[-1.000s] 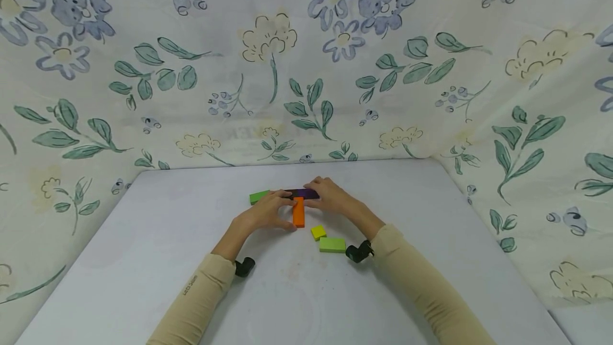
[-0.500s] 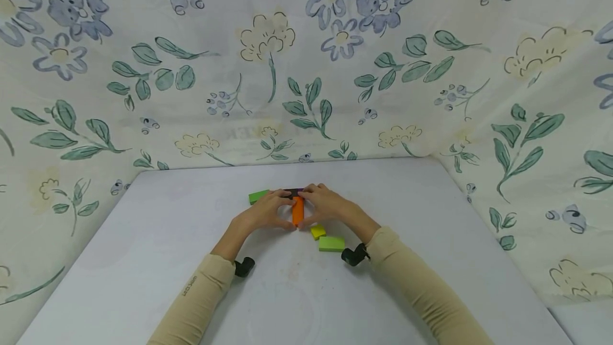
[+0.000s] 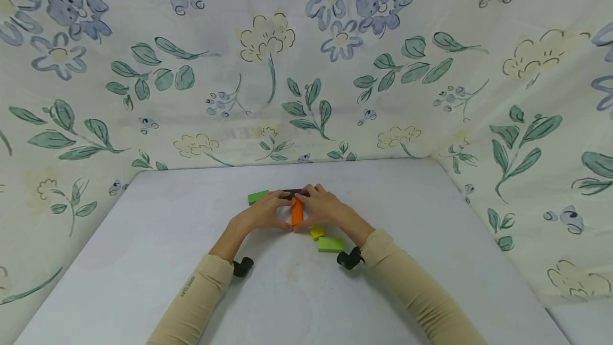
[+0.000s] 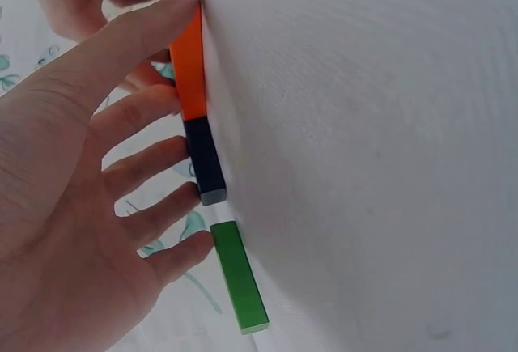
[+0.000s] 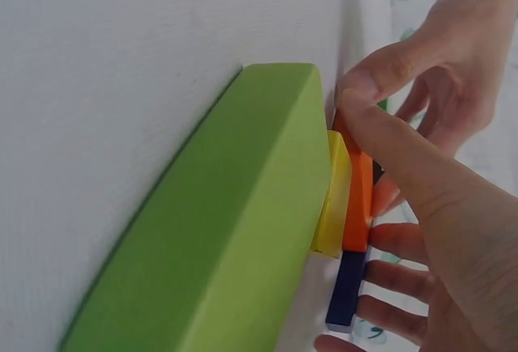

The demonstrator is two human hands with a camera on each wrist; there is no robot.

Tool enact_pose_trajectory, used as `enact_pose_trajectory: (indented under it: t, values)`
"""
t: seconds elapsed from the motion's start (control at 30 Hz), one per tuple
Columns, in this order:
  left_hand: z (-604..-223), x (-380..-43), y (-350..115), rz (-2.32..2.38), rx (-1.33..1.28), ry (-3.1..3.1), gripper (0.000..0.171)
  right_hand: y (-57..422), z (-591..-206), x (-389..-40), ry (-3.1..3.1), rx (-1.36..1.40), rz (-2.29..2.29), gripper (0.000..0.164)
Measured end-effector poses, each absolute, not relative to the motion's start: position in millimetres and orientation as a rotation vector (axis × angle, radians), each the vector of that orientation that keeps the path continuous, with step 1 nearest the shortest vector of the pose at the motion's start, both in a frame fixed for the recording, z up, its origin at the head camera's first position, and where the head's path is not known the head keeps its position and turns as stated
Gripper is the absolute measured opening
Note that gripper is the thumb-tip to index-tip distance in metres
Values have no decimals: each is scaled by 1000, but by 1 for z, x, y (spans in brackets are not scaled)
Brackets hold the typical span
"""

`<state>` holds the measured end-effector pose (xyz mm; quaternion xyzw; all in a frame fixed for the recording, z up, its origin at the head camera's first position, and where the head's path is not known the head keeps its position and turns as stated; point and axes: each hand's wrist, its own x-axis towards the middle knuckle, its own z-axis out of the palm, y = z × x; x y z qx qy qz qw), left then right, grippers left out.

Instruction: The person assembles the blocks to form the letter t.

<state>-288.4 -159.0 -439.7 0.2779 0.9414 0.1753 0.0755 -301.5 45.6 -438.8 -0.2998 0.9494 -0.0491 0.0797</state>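
Observation:
An orange block [image 3: 297, 212] lies lengthwise between the two hands, its far end against a dark purple block [image 3: 289, 194] that lies crosswise. My left hand [image 3: 265, 213] holds the orange block from the left, thumb at its near end and index finger near its far end. Other left fingertips touch the dark block [image 4: 206, 158] in the left wrist view. From the right, my right hand [image 3: 323, 207] grips the same orange block [image 5: 358, 206], its thumb meeting the left thumb at the near end. The right fingers reach the dark block [image 5: 346, 291], partly covering it.
A green block [image 3: 257, 197] lies beyond the left hand, in line with the dark one. On the near right, a yellow piece [image 3: 317, 233] sits beside a light green block [image 3: 331, 244]. A floral cloth [image 3: 306, 68] hangs behind the white table [image 3: 287, 302].
My right hand has come from the right end of the dark block, nearer and leftward, onto the orange block. The left hand stays almost in place.

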Motion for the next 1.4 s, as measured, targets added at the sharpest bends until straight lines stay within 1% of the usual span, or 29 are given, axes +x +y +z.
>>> enact_pose_trajectory:
  t: [0.33, 0.8, 1.17, 1.4]
  values:
    - [-437, -287, -159, 549, 858, 2806, 67, 43, -440, -302, 2855, -886, -86, 94]
    - [-442, -287, -163, 532, 896, 2815, 66, 40, -436, -300, 2843, -844, -68, 95]
    - [-443, -289, -161, 529, 878, 2812, 72, 42, -437, -298, 2840, -825, -119, 94]
    - [-441, -290, -171, 608, 858, 2833, 67, 42, -438, -297, 2858, -818, -101, 92]
